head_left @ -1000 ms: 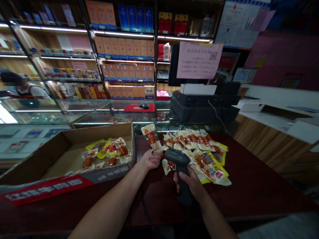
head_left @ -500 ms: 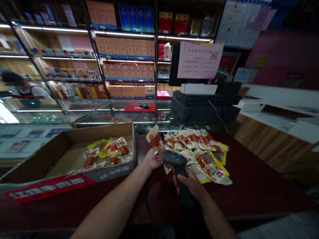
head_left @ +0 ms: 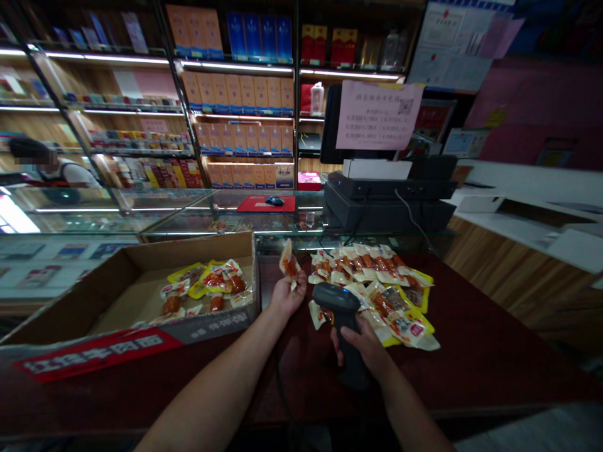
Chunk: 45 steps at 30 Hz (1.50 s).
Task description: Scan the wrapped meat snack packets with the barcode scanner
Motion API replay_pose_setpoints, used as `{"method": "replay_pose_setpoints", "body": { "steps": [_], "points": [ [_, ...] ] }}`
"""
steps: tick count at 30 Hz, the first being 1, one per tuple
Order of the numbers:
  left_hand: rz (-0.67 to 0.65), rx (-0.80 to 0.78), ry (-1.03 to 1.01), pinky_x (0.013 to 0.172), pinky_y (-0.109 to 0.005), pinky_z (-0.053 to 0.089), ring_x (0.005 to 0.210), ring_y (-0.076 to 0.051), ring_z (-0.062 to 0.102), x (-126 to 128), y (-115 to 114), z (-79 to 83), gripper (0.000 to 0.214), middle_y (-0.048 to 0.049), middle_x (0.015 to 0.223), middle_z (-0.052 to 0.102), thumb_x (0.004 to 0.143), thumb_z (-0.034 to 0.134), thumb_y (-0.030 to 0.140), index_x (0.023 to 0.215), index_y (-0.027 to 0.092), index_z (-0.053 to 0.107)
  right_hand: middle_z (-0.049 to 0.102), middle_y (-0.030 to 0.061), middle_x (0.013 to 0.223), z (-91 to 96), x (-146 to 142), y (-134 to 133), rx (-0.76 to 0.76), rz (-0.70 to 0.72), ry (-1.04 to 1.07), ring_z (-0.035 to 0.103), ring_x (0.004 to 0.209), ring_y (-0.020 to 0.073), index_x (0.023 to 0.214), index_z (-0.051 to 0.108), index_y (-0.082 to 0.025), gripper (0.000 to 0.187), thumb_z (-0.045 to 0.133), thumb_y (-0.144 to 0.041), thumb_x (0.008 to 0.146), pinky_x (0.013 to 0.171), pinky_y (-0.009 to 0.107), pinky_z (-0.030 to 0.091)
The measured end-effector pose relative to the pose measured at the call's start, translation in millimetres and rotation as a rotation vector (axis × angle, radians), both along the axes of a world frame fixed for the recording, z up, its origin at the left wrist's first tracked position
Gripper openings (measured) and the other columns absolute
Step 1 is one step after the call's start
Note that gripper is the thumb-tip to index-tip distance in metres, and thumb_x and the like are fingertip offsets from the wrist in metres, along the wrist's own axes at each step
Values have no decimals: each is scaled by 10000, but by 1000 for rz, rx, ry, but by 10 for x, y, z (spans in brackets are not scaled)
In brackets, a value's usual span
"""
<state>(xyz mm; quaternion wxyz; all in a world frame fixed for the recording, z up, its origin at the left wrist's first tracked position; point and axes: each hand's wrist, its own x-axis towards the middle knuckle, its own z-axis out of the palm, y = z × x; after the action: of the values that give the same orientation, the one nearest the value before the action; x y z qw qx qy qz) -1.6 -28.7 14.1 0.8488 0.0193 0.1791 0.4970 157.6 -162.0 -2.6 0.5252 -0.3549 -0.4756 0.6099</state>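
My left hand (head_left: 286,295) is closed on a small sausage snack packet (head_left: 288,262), held upright and turned edge-on above the dark red counter (head_left: 471,351). My right hand (head_left: 360,347) grips the handle of a dark barcode scanner (head_left: 343,314), whose head sits just right of the packet. Behind the scanner lies a spread of similar snack packets (head_left: 381,289), some with yellow edges. To the left stands an open cardboard box (head_left: 141,314) with several more packets (head_left: 207,285) inside.
A black register unit (head_left: 386,201) with a pink paper notice (head_left: 377,116) stands behind the pile. A glass display case (head_left: 141,213) runs across the back left, with stocked shelves (head_left: 235,94) beyond. A person (head_left: 42,166) is at the far left. A wooden counter (head_left: 518,251) sits right.
My left hand has turned the packet from flat-facing to edge-on and shifted it slightly. The scanner dipped toward the packet, then eased back a little to the right.
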Motion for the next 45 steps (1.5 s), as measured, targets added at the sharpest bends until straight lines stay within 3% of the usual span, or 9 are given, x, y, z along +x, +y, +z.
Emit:
{"method": "replay_pose_setpoints", "body": {
  "steps": [4, 9, 12, 16, 19, 25, 32, 39, 45],
  "points": [
    [43, 138, 201, 436, -121, 419, 542, -63, 551, 66, 17, -25, 205, -49, 719, 580, 714, 411, -38, 768, 115, 537, 601, -25, 589, -28, 5, 13, 3, -2, 11, 546, 392, 102, 863, 524, -166, 349, 670, -437, 700, 375, 214, 458],
    [100, 432, 748, 483, -192, 430, 476, -96, 533, 125, 62, -206, 151, -21, 553, 594, 576, 507, 9, 635, 111, 602, 601, -27, 582, -34, 4, 21, -14, -10, 2, 539, 386, 103, 932, 526, -162, 410, 678, -453, 686, 370, 216, 459],
    [46, 661, 942, 568, -217, 445, 575, -125, 568, 124, 56, -251, 171, -34, 618, 642, 552, 503, 58, 619, 111, 651, 596, -32, 572, -20, -4, 31, -34, -57, -4, 533, 383, 99, 883, 521, -166, 383, 682, -452, 683, 368, 215, 461],
    [-68, 956, 977, 764, -270, 450, 817, -186, 599, 106, -19, -214, 389, -31, 859, 688, 537, 559, 87, 900, 141, 689, 592, -36, 569, -15, -7, 48, -47, -141, 2, 529, 390, 98, 851, 513, -172, 347, 668, -445, 702, 373, 220, 469],
    [-16, 1044, 1038, 844, -279, 429, 907, -198, 587, 121, -63, -204, 492, -35, 986, 671, 543, 637, 106, 1030, 170, 644, 589, -40, 563, -17, -7, 51, -38, -139, 7, 526, 389, 100, 867, 512, -173, 350, 663, -446, 706, 370, 224, 469],
    [185, 831, 966, 710, -234, 475, 780, -156, 608, 176, -42, -206, 227, -57, 871, 674, 737, 609, 342, 860, 159, 659, 602, -36, 574, -15, -9, 46, -51, -122, -2, 531, 391, 102, 875, 506, -176, 368, 679, -444, 692, 375, 228, 476],
    [24, 251, 491, 388, -157, 408, 592, -125, 638, 33, 14, -127, 338, -90, 868, 659, 873, 438, 396, 1080, 146, 531, 601, -32, 578, -15, -5, 43, -34, -102, 27, 531, 395, 103, 908, 519, -171, 380, 679, -440, 693, 375, 231, 475],
    [-119, 328, 264, 726, -443, 521, 814, -225, 652, 21, 1, -138, 377, -115, 946, 663, 846, 485, 420, 1098, 151, 564, 603, -30, 582, -26, -7, 50, -12, -98, 18, 537, 392, 109, 917, 523, -171, 380, 670, -445, 698, 373, 234, 471],
    [231, 298, 333, 728, -298, 517, 721, -130, 641, 70, 78, -213, 104, -20, 785, 680, 732, 645, 124, 814, 155, 589, 602, -31, 586, -32, -15, 49, -27, -111, -2, 535, 402, 101, 847, 518, -172, 339, 669, -441, 707, 380, 228, 477]
  ]
}}
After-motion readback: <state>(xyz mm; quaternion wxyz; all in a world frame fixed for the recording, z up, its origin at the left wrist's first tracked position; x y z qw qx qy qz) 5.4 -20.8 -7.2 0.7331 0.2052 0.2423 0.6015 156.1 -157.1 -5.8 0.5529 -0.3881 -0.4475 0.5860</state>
